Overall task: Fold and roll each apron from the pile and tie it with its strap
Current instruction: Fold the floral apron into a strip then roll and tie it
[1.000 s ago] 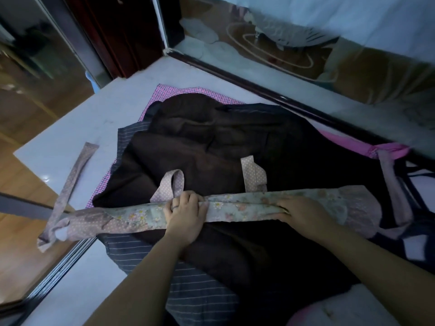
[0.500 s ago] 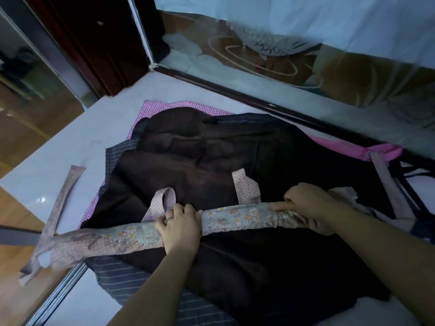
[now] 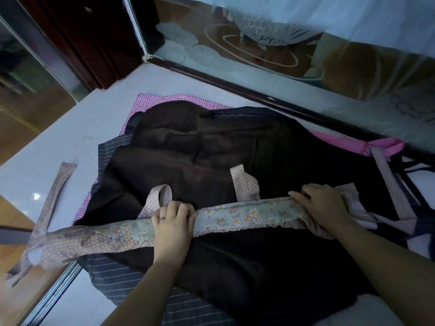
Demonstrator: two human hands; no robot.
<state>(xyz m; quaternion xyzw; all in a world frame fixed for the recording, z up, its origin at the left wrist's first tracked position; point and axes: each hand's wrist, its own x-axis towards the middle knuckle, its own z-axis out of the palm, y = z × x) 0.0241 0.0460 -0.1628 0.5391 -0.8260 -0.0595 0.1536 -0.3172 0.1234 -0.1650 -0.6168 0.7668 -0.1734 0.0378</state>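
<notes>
The floral apron (image 3: pixel 247 216) lies folded into a long narrow band across the top of the pile (image 3: pixel 188 161), which is spread on the pale counter (image 3: pixel 70 128). The left hand (image 3: pixel 173 221) sits near the band's middle with its fingers curled over the far edge, gripping it. It is probably an anchor, so the band neither slides nor springs open.

The right hand (image 3: pixel 323 208) is at the right end, its fingers bent over the bunched cloth there and holding it. That end looks turned back on itself, which I take as the start of the roll, though the cloth under the palm is hidden.

The left strap (image 3: pixel 53 198) trails out over the counter, clear of the band. This presumably leaves it free for tying when the roll arrives at that end. A neck loop (image 3: pixel 162 196) pokes out just beyond the left fingers. Rolling leftward seems the step in hand, and the tie is not yet made.
</notes>
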